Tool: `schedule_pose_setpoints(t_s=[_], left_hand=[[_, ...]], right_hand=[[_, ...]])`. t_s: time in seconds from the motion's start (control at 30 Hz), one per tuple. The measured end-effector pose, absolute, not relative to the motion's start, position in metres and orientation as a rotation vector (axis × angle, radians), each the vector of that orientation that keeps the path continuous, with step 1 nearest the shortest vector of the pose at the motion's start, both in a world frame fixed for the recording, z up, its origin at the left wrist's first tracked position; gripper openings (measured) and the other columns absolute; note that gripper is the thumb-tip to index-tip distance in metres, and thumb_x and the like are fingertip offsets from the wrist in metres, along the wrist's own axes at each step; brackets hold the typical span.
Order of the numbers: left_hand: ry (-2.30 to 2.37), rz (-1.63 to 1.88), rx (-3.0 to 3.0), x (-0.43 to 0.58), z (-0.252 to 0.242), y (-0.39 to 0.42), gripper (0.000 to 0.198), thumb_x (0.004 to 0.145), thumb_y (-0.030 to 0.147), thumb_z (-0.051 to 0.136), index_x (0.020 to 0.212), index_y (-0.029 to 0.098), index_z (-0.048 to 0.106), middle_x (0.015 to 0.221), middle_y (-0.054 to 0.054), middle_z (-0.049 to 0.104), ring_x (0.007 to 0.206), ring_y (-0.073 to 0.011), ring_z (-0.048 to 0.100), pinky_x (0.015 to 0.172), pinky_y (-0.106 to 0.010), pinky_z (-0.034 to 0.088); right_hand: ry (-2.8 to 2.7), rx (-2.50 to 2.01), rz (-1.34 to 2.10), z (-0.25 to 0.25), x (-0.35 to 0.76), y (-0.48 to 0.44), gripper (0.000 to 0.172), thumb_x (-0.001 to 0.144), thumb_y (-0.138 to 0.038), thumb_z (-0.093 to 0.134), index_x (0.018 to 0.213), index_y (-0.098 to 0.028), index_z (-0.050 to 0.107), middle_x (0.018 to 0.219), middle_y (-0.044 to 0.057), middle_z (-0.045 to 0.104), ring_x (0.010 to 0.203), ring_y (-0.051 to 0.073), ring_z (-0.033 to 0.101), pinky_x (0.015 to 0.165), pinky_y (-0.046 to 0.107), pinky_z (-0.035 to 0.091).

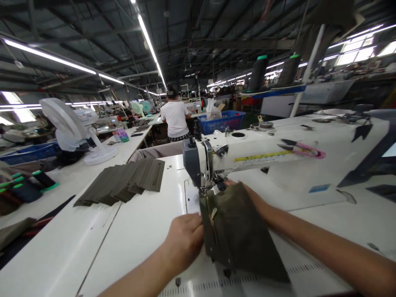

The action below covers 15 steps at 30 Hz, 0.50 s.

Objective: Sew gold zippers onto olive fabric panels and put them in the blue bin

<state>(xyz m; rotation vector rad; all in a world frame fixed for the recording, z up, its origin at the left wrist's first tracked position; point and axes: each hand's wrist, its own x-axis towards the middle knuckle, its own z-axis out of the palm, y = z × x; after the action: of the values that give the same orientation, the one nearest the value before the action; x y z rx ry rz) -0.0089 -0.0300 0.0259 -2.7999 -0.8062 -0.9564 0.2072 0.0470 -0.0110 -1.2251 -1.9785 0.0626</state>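
A dark olive fabric piece (pixel 244 231) with a zipper (pixel 213 220) set along its left side lies under the needle area of a white sewing machine (pixel 266 144). My left hand (pixel 187 237) is closed at the fabric's left edge, fingers curled against it. On the far side of the cloth, close to the machine head, my right hand (pixel 229 182) shows only in small part. The fabric hides most of its fingers, so its grip cannot be made out. The zipper pull sits a little below the presser foot.
Overlapping olive fabric pieces (pixel 123 181) lie left of the machine. Pink-handled snips (pixel 305 149) rest on the machine arm. A white fan (pixel 71 128) and thread cones (pixel 26 187) stand farther left. Beyond are a blue crate (pixel 222 121) and a person (pixel 175 117) facing away.
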Motion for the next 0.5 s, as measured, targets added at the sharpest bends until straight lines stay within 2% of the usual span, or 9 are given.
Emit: schedule_pose_setpoints(t_s=[0.07,0.1,0.2,0.3,0.4,0.43,0.5], left_hand=[[-0.791,-0.840,-2.895,-0.012,0.024,-0.036,0.025,0.077,0.009,0.041,0.095,0.013,0.057,0.082,-0.010,0.065,0.079,-0.0194,0.063,0.077,-0.034,0.051],[-0.830,-0.796,-2.929,-0.013,0.024,-0.037,0.029,0.076,0.010,0.039,0.100,0.014,0.056,0.089,-0.012,0.065,0.085,-0.0204,0.062,0.082,-0.037,0.049],[-1.031,-0.712,-2.947,-0.012,0.024,-0.026,0.037,0.077,0.011,0.037,0.111,0.014,0.051,0.109,-0.015,0.060,0.105,-0.0231,0.054,0.091,-0.042,0.044],[-1.183,-0.611,-2.883,-0.005,0.016,-0.007,0.032,0.077,0.013,0.042,0.106,0.013,0.056,0.110,-0.014,0.060,0.113,-0.0255,0.049,0.095,-0.045,0.039],[-1.222,-0.550,-2.823,0.002,0.007,0.003,0.028,0.073,0.015,0.048,0.099,0.015,0.060,0.105,-0.011,0.062,0.110,-0.0257,0.050,0.100,-0.047,0.033],[-1.213,-0.549,-2.811,0.003,0.006,0.003,0.028,0.072,0.015,0.049,0.098,0.015,0.060,0.103,-0.011,0.062,0.108,-0.0256,0.051,0.101,-0.047,0.032],[-1.198,-0.564,-2.787,0.004,0.005,0.002,0.027,0.072,0.015,0.049,0.096,0.015,0.061,0.099,-0.011,0.063,0.104,-0.0257,0.053,0.099,-0.047,0.034]], right_hand=[[-2.116,-1.168,0.091,-0.027,0.224,0.066,0.027,0.082,-0.038,0.056,0.100,-0.019,0.062,0.108,0.007,0.063,0.097,0.019,0.059,0.089,0.039,0.043],[-2.168,-1.149,0.097,-0.035,0.230,0.071,0.027,0.078,-0.033,0.060,0.103,-0.022,0.062,0.112,0.007,0.062,0.105,0.022,0.056,0.094,0.042,0.039],[-2.251,-1.149,0.130,-0.050,0.237,0.075,0.040,0.075,-0.024,0.058,0.115,-0.022,0.056,0.125,0.009,0.052,0.118,0.027,0.045,0.101,0.047,0.029],[-2.265,-1.131,0.283,-0.042,0.240,0.069,0.041,0.077,-0.029,0.053,0.117,-0.020,0.055,0.127,0.008,0.051,0.120,0.027,0.042,0.103,0.049,0.024],[-2.024,-1.215,0.557,-0.019,0.246,0.063,0.038,0.084,-0.040,0.041,0.104,-0.017,0.062,0.112,0.009,0.062,0.104,0.025,0.055,0.092,0.041,0.040],[-1.901,-1.308,0.604,-0.011,0.248,0.061,0.043,0.087,-0.043,0.034,0.096,-0.016,0.065,0.100,0.008,0.066,0.093,0.023,0.060,0.083,0.037,0.045],[-1.746,-1.488,0.621,0.001,0.250,0.057,0.055,0.089,-0.048,0.024,0.080,-0.016,0.068,0.075,0.006,0.068,0.073,0.021,0.062,0.067,0.031,0.047]])
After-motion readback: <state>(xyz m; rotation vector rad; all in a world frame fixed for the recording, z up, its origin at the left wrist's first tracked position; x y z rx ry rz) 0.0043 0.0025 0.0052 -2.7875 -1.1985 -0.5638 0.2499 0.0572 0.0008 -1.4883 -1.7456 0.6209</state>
